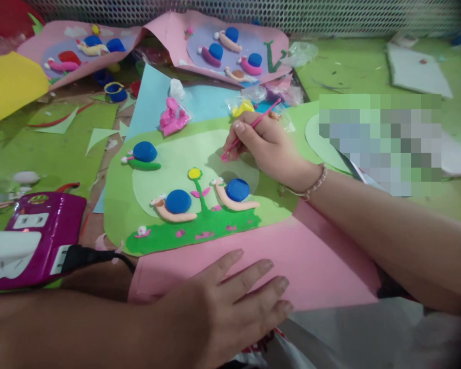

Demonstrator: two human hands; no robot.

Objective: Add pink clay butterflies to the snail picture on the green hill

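Note:
My right hand (259, 143) pinches a thin pink clay modelling tool (267, 109), its lower tip close to the pale green centre of a green paper sheet (280, 205). My left hand (242, 302) lies with fingers spread over pink paper (322, 261) below that sheet. On the green sheet are clay snails with blue shells: a green-bodied snail (144, 156) at upper left, a peach snail (176, 205) at lower left and another peach snail (236, 192) nearer my right hand. Between the peach snails stands a yellow clay flower (195, 175), rising from green clay grass (192, 231).
Bagged pink clay (173, 117) and yellow clay (243, 107) lie behind the sheet. Two pink pictures with clay snails rest against a perforated metal panel (330, 18). A purple power strip (67, 215) with a black plug (80, 258) sits left. Paper scraps are scattered about.

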